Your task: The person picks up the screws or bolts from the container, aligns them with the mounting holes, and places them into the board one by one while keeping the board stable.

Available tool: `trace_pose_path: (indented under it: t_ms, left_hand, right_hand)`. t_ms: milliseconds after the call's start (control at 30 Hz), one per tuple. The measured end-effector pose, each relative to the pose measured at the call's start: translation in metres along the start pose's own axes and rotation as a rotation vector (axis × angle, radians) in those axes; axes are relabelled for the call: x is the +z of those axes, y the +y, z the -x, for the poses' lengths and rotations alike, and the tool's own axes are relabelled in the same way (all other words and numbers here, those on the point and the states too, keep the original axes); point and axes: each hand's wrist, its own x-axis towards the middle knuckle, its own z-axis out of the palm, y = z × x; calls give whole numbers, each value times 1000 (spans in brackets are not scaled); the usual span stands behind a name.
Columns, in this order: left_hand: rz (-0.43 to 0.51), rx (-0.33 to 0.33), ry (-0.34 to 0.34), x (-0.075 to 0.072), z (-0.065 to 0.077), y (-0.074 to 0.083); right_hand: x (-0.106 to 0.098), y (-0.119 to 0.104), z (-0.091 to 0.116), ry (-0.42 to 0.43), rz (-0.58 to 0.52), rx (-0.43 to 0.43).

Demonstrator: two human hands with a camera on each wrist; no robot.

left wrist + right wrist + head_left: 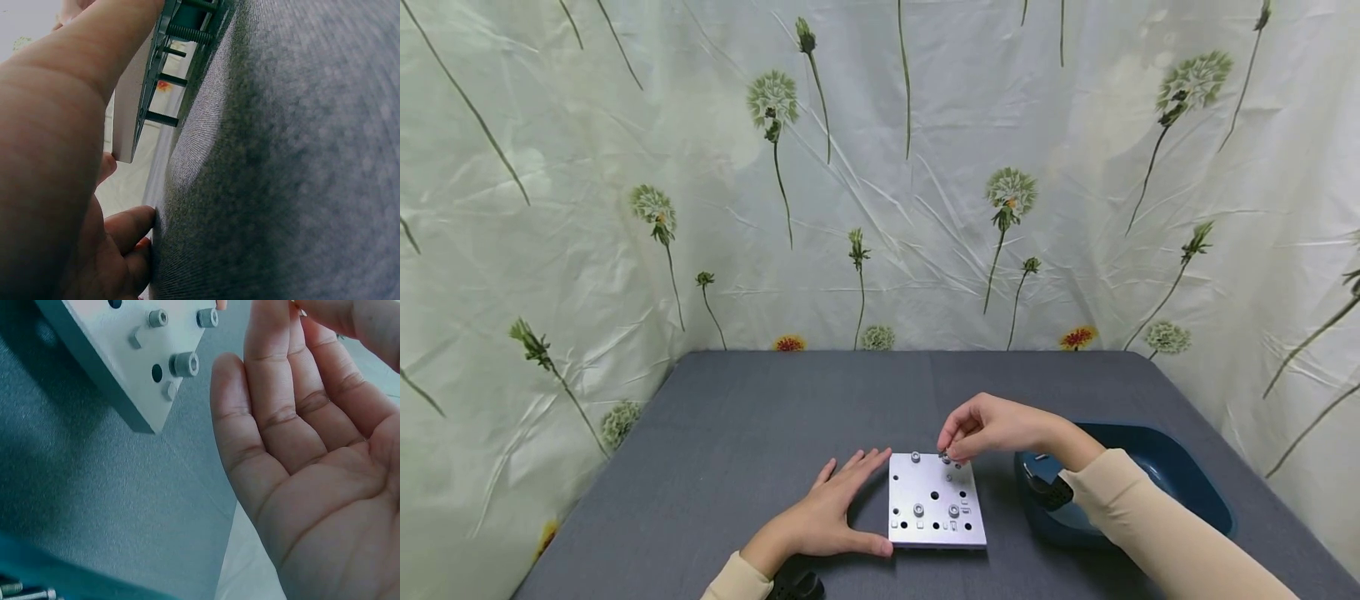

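Observation:
A silver metal plate (928, 483) with several holes and socket-head screws lies in front of me. My left hand (831, 512) spreads along its left side, thumb at the near corner and fingertips by the far corner. Threaded bolts (164, 119) stick out from the plate's underside in the left wrist view. At the far right of the plate, my right hand (992, 429) pinches a small metal piece (943, 454) between thumb and fingertips, mostly hidden, just at a screw head. A socket-head screw (186, 364) stands proud of the plate in the right wrist view.
A dark blue bin (1213, 500) stands right of the plate, beneath my right forearm, with small metal screws (37, 595) in it. Grey cloth (790, 400) covers the table. A white floral curtain (880, 167) hangs behind and around it.

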Motion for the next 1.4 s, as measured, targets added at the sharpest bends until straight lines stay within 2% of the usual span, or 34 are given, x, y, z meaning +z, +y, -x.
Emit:
trace_pose_path:
  t_ms: [233,500,867,1400]
  left_hand:
    - [-4,4,2,-2,2,-1]
    - [-7,9,-5,-2,2,-4]
    - [-4,12,-13,-4,2,4]
    - [3,12,-16,-2,-1,-1]
  right_hand:
    - [7,-5,-12,-4,16,27]
    - [13,-4,-22,-39,-7,3]
    - [19,-5,-31,-51,7,2]
    - [26,-10,-41,-41,47,21]
